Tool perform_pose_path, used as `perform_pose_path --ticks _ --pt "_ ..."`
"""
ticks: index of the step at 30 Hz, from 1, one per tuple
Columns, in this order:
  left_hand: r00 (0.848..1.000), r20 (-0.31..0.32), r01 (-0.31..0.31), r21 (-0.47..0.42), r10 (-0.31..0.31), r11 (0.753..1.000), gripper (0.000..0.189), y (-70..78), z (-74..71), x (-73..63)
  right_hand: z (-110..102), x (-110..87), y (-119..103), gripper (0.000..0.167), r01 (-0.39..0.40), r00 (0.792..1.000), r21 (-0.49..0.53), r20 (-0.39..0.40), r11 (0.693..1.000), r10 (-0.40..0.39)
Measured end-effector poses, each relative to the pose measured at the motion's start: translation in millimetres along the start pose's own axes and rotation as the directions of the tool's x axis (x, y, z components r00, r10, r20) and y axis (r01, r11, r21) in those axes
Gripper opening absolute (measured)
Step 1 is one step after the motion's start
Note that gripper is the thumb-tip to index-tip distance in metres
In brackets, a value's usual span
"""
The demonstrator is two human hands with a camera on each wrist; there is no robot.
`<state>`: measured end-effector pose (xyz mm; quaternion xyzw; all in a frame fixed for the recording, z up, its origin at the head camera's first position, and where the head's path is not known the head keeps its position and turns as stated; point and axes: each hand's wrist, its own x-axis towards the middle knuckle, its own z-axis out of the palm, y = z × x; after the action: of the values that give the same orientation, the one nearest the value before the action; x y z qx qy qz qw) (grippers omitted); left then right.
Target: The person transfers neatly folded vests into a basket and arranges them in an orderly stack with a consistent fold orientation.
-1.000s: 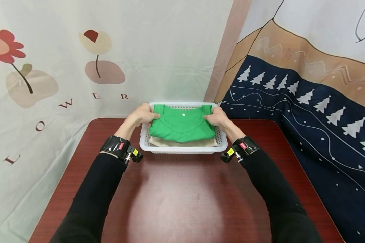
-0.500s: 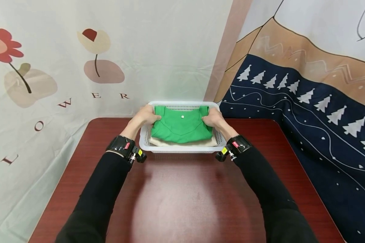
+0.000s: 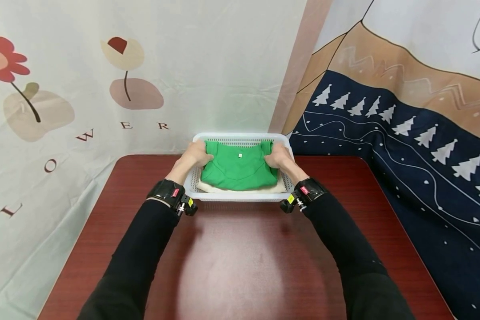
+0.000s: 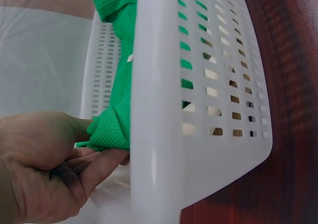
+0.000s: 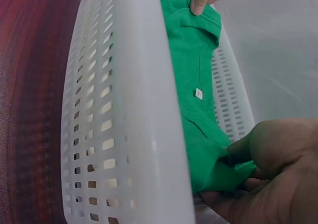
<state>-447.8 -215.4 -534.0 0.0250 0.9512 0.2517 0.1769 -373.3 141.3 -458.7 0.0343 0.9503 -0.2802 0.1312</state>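
Observation:
A green folded shirt [image 3: 240, 166] with a small white tag at its neckline lies inside a white slotted plastic basket [image 3: 240, 198]. Under it shows a cream folded cloth [image 3: 240, 190]. My left hand [image 3: 197, 154] pinches the shirt's left edge between thumb and fingers; the left wrist view shows the bunched green fabric [image 4: 112, 127] in its grip. On the opposite side, my right hand [image 3: 279, 156] pinches the right edge, thumb on top and fingers beneath, as the right wrist view shows. Both hands reach within the basket's rim.
The basket stands at the far edge of a reddish-brown table [image 3: 240, 258]. Behind it hangs a pale curtain [image 3: 216, 66] with printed flowers; a navy and tan printed cloth [image 3: 384, 146] hangs at the right.
Both hands have moved slightly inward, bringing the shirt's sides closer together, and the shirt has sunk a little lower in the basket. The basket has hardly moved.

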Motion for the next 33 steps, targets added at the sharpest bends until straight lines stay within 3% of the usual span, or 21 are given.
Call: perform_pose_path --ticks 3,4,8,12,16,17,18,23,24,28,33 --pt "0.999 0.032 0.008 0.036 -0.009 0.999 0.056 -6.6 5.3 18.4 0.5 -3.3 -1.5 0.037 0.007 1.000 -0.023 -0.007 1.000 -0.008" --pt "0.999 0.042 0.014 0.038 -0.016 0.999 0.055 -6.5 5.6 20.5 -5.5 -23.1 -15.8 0.035 -0.006 1.000 -0.033 -0.008 0.999 0.005" --pt "0.997 0.068 0.034 0.012 -0.035 0.999 0.050 0.7 3.8 10.4 -9.5 -42.5 -24.9 0.033 0.018 1.000 -0.028 -0.024 0.999 -0.019" --pt "0.998 0.049 0.027 0.013 -0.027 1.000 0.048 10.1 2.8 -7.0 -9.5 -50.0 -27.7 0.036 0.040 0.999 -0.056 -0.034 0.998 -0.042" --pt "0.999 0.035 0.018 0.038 -0.019 0.999 0.048 19.6 2.5 -20.1 -7.8 -48.1 -26.4 0.036 0.049 0.998 -0.071 -0.035 0.996 -0.052" --pt "0.999 0.033 0.013 0.052 -0.015 0.999 0.047 29.8 -4.3 -36.3 -7.3 -47.3 -26.0 0.035 0.049 0.998 -0.072 -0.033 0.996 -0.052" --pt "0.999 0.033 0.013 0.063 -0.015 0.998 0.047 31.3 -4.1 -37.5 -6.8 -46.5 -25.6 0.034 0.047 0.998 -0.070 -0.031 0.996 -0.049" --pt "0.999 0.039 0.028 0.066 -0.031 0.997 0.047 31.3 -3.8 -35.5 -5.6 -43.9 -25.1 0.031 0.027 0.999 -0.062 -0.016 0.998 -0.029" --pt "0.998 0.044 0.031 0.057 -0.034 0.998 0.048 21.9 3.1 -19.7 -5.6 -43.7 -25.1 0.031 0.024 1.000 -0.058 -0.012 0.998 -0.025" --pt "0.997 0.067 0.021 0.032 -0.023 0.999 0.057 16.0 3.1 -13.2 -5.2 -36.8 -23.1 0.029 0.014 1.000 -0.040 0.001 0.999 -0.014" --pt "0.998 0.067 0.005 0.032 -0.007 0.999 0.076 21.6 0.0 -20.9 -3.2 -22.7 -19.1 0.045 -0.040 0.999 -0.003 0.031 0.999 0.040"
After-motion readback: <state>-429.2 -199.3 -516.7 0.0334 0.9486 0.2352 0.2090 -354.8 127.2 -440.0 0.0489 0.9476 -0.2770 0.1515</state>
